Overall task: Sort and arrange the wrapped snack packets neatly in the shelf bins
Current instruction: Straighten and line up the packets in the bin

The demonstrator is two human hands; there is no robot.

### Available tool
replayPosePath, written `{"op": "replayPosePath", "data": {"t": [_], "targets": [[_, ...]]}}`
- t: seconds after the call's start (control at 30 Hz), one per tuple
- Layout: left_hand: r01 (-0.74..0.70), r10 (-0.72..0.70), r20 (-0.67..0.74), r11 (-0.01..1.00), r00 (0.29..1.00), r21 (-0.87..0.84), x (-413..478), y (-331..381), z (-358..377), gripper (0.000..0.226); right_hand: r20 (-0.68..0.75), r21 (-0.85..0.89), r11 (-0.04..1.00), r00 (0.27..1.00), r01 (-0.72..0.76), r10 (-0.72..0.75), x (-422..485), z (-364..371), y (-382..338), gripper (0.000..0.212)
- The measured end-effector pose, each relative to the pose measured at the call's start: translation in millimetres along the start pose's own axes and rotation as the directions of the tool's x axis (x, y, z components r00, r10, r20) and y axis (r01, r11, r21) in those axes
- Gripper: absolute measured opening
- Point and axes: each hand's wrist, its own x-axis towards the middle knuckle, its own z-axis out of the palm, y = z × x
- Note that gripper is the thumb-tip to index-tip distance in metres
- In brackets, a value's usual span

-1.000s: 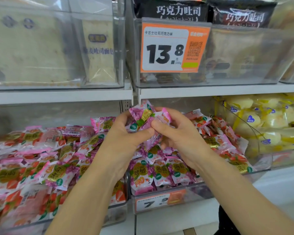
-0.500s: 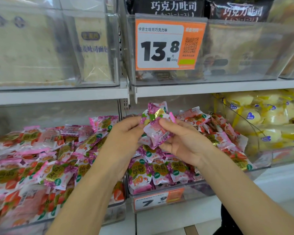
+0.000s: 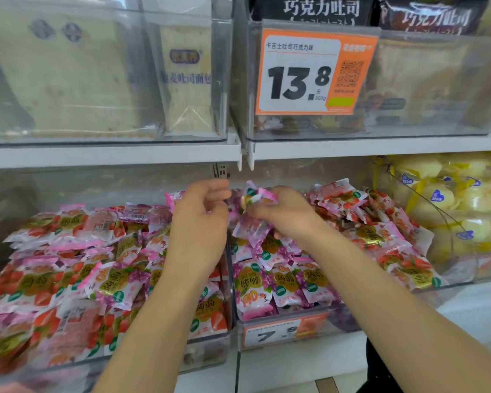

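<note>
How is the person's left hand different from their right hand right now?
The right hand grips a bunch of pink-and-purple wrapped snack packets; the left hand holds nothing. The left hand is loosely curled; the right hand is closed round the wrappers. Both hover above the filled clear plastic bins on the lower shelf.

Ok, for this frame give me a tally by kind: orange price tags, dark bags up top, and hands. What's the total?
Orange price tags: 2
Dark bags at the top edge: 2
Hands: 2, the left hand holding nothing and the right hand gripping a bunch of purple packets
Total: 6
</note>
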Motion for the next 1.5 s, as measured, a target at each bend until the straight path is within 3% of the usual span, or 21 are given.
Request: {"op": "replayPosePath", "data": {"t": [0.03,0.1,0.2,0.27,0.47,0.5,0.57,0.63,0.73,0.8,0.87,1.0,1.1,1.27,1.5], "targets": [[-0.001,0.001,-0.001,1.000,1.000,-0.003,0.4,-0.5,-0.4,0.033,-0.007,-0.120,0.991,0.998,0.059,-0.060,1.7,5.6,-1.4,0.026],[-0.009,0.009,-0.002,1.000,1.000,0.004,1.0,-1.5,-1.8,0.031,-0.012,-0.155,0.985,0.997,0.078,-0.080,1.4,3.3,-2.1,0.024],[-0.011,0.011,0.011,1.000,1.000,0.013,2.3,-3.8,-3.3,0.031,-0.005,0.095,0.995,1.000,-0.010,0.010,-5.1,-20.8,0.2,0.014],[-0.020,0.020,0.018,1.000,1.000,0.023,3.0,-5.2,-3.4,0.031,-0.036,0.208,0.975,0.995,-0.081,0.090,-9.3,-34.9,6.5,0.019],[-0.066,0.066,0.015,0.997,0.998,0.046,2.2,-4.6,2.6,0.030,-0.074,0.231,0.961,0.982,-0.153,0.174,-17.4,-34.8,17.0,0.032],[-0.070,0.069,0.016,0.997,0.997,0.040,1.4,-4.2,4.2,0.029,-0.085,0.171,0.977,0.986,-0.125,0.141,-17.7,-32.2,17.1,0.029],[-0.075,0.074,0.018,0.997,0.997,0.028,-0.5,-3.7,7.0,0.029,-0.113,-0.107,0.994,0.993,-0.028,0.016,-16.4,-25.1,17.7,0.022],[-0.086,0.086,0.021,0.996,0.996,0.024,-1.5,-3.5,9.3,0.029,-0.131,-0.376,0.926,0.987,0.040,-0.096,-14.0,-17.8,18.0,0.034],[-0.092,0.091,0.019,0.995,0.996,0.033,-2.0,-3.5,10.3,0.029,-0.118,-0.490,0.870,0.984,0.057,-0.131,-10.8,-16.9,19.9,0.040],[-0.086,0.086,0.024,0.996,0.996,0.034,-2.3,-4.0,9.3,0.028,-0.098,-0.315,0.949,0.994,0.023,-0.056,-12.6,-25.3,20.1,0.030],[-0.082,0.081,0.030,0.996,0.996,0.036,-2.5,-4.7,7.8,0.027,-0.098,-0.001,1.000,0.995,-0.014,0.014,-15.4,-39.8,21.0,0.016],[-0.091,0.090,0.021,0.995,0.996,0.043,-1.6,-4.7,6.9,0.028,-0.176,0.322,0.945,0.976,-0.063,0.125,-14.5,-64.9,24.6,0.011],[-0.098,0.097,0.024,0.994,0.995,0.039,-2.0,-4.1,9.1,0.029,-0.155,0.267,0.962,0.982,-0.060,0.104,-13.9,-67.2,28.9,0.024],[-0.116,0.115,0.029,0.992,0.993,0.051,-3.3,-2.5,12.0,0.028,-0.193,0.046,0.998,0.980,0.050,-0.040,-12.5,-66.6,31.6,0.013],[-0.126,0.123,0.044,0.989,0.991,0.082,-3.1,-3.3,12.5,0.029,-0.211,0.052,0.997,0.976,0.057,-0.044,-12.0,-60.1,30.9,0.013]]}}
